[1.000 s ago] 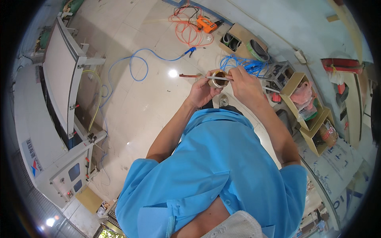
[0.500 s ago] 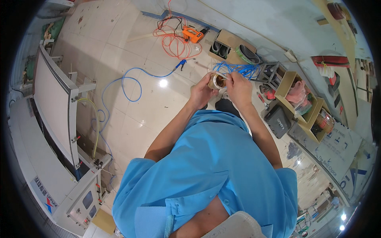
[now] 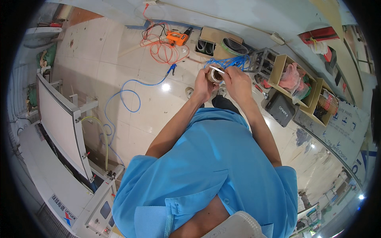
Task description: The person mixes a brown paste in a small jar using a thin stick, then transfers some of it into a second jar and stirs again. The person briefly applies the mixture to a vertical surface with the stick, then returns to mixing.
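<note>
Out in front of my body I hold a small round brown-and-white ring, which looks like a roll of tape (image 3: 214,75), with its hollow middle facing up. My left hand (image 3: 203,86) wraps round its left side. The fingers of my right hand (image 3: 237,82) are closed at its right edge, pinching a thin white strip or stick (image 3: 216,69) that lies slantwise across the top of the ring. I cannot tell whether this white piece is part of the roll. My right fingertips are partly hidden behind the hand.
An orange heat gun (image 3: 178,37), an orange cable (image 3: 158,52) and a blue air hose with nozzle (image 3: 171,70) lie on the tiled floor. Along the wall stand cardboard boxes (image 3: 281,68) and a black case (image 3: 279,108). A white machine (image 3: 55,166) occupies the left.
The white piece now shows slanting across the ring's top, and my right hand has shifted over it. My view has turned a little, moving the surroundings in the picture.
</note>
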The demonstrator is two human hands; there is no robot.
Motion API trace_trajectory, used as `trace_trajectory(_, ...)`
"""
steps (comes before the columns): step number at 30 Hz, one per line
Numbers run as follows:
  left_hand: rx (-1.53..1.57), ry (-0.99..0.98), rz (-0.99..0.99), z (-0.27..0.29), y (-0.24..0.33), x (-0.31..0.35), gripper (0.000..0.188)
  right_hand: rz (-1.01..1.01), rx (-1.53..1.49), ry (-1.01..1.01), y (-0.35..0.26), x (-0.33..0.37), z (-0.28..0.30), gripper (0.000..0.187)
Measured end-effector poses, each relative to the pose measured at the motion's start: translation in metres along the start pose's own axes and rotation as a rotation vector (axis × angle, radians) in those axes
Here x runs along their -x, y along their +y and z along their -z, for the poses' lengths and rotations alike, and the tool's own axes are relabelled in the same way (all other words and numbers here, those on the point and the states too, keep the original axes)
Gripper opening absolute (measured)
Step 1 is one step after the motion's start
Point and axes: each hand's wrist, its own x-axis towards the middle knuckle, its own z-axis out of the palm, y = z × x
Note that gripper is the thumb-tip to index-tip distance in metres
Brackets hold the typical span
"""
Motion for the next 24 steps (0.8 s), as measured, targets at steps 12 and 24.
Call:
trace_trajectory(12, -0.18, 0.049, 0.041, -0.068, -0.049, -0.051, 0.034, 0.061, 0.075, 0.081, 0.075, 0.005, 0.054, 0.017)
trace_trajectory(24, -0.176, 0.177, 0.173, -0.121, -0.044, -0.08, 0.031, -0.13, -0.249, 0.35, 0.095, 0.0, 0.069, 0.014)
